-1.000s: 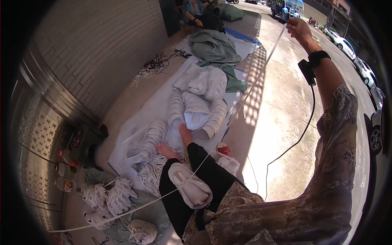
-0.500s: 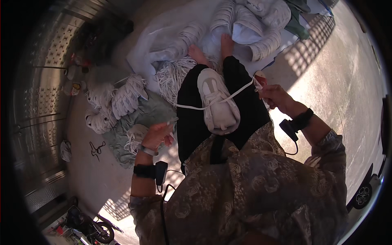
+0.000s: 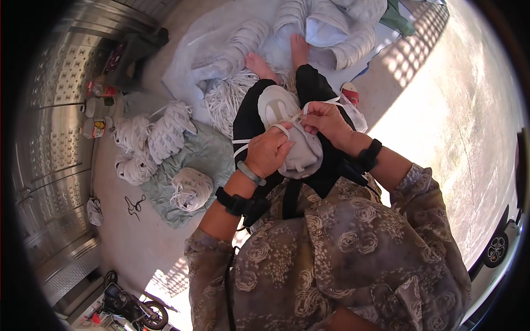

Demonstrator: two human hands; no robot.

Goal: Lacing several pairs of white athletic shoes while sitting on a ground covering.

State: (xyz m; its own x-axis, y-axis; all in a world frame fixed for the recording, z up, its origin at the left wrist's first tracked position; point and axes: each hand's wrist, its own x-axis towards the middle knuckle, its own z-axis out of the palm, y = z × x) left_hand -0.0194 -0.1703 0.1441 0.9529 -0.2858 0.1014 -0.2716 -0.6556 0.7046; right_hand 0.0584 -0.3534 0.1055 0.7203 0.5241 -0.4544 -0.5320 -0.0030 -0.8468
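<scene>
Across my thighs lies a pale grey-white shoe upper [image 3: 305,151], with its toe end pointing away from me. A flat white shoelace [image 3: 241,142] runs through its eyelets, and its loose ends trail out over both legs. My left hand [image 3: 268,149] is closed at the left side of the upper, pinching a loop of the lace. Just to the right, my right hand [image 3: 329,122] pinches the lace between thumb and fingers, close above the eyelets. The two hands almost meet over the upper. Part of the lacing is hidden beneath the fingers.
Several nested rows of white uppers [image 3: 356,52] lie on a sheet beyond my feet. A heap of white laces [image 3: 223,107] is beside my left leg. Left of me, a green cloth [image 3: 212,144] bears another upper [image 3: 191,189] near bundled uppers [image 3: 171,132]. A red slipper [image 3: 350,96] lies right.
Both hands have come inward from wide apart to the middle of the upper. The lace, stretched sideways before, is now gathered between my fingers. My view has shifted slightly.
</scene>
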